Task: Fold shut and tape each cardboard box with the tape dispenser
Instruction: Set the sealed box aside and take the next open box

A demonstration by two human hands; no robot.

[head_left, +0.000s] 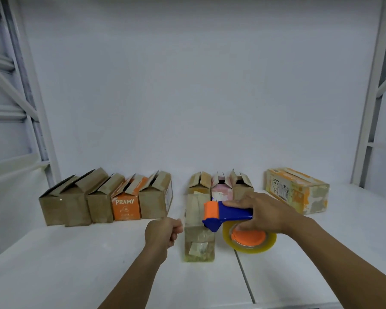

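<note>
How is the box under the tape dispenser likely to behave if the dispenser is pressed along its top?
The narrow cardboard box stands free, apart from the left hand, so it may slide on the smooth white table. It looks worn and thin, so probably light, its top liable to give under the tape dispenser.

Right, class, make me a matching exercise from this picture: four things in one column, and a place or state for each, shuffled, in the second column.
Things
1. tape dispenser
2. PRAMY box
3. left hand
4. orange-and-yellow printed box

Places or states
A. lies closed at the far right of the table
B. curled in a loose fist beside the front box, holding nothing
C. held in the right hand over the front box
D. stands in the left row, its top flaps still open

Pairs: 1-C, 2-D, 3-B, 4-A
</note>
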